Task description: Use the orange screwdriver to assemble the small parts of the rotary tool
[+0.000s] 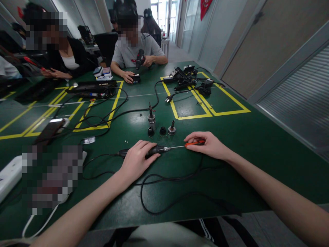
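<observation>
My left hand (137, 157) is wrapped round a black corded handheld tool (155, 150) that lies level near the tabletop. Its metal end points right. With the fingers of my right hand (212, 145) I grip a screwdriver (196, 142) by its orange and black handle. The screwdriver's thin shaft reaches left to the tool's metal end; whether it sits in a screw is too small to tell. Just beyond stand a metal motor-like cylinder (151, 120) with an upright shaft, two small black caps (162, 130) and a round metal piece (171, 129) with a stem.
Black cable (164, 212) loops across the green table (257, 154) in front of me. To the left are a white power strip (11, 175) and a phone (52, 128). Tangled black tools (183, 77) lie at the back right. Opposite, a person holds a drill (140, 59).
</observation>
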A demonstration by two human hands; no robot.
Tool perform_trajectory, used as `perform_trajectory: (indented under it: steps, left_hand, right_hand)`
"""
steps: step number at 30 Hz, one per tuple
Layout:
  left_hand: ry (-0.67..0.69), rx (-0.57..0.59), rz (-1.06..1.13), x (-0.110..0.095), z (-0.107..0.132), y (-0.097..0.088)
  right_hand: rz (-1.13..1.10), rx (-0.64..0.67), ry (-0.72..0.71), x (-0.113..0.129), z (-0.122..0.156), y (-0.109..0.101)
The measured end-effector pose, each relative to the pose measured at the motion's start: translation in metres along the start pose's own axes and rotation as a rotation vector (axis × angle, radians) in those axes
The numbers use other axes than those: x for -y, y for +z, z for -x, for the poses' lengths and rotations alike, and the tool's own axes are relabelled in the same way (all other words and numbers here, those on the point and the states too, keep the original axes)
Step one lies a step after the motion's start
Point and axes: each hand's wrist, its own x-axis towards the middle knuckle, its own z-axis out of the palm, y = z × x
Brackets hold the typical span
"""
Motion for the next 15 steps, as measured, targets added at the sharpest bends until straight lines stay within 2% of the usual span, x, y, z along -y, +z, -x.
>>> perform_trajectory:
  steps: [5,8,12,15]
  left_hand:
    - [0.001,-0.026,0.029,-0.001,-0.002,-0.003]
    - [0.014,-0.046,0.060,-0.010,-0.006,-0.011]
    - [0.054,-0.113,0.280,-0.040,-0.001,-0.035]
    - [0.075,-0.052,0.457,-0.069,0.028,-0.057]
  right_hand:
    - [0.007,0.019,-0.016,0.000,0.000,-0.001]
    - [0.007,0.019,-0.032,-0.001,-0.001,-0.002]
    - [0.018,0.013,-0.039,-0.002,-0.001,-0.001]
    - [0.013,0.007,-0.032,-0.002,-0.001,-0.001]
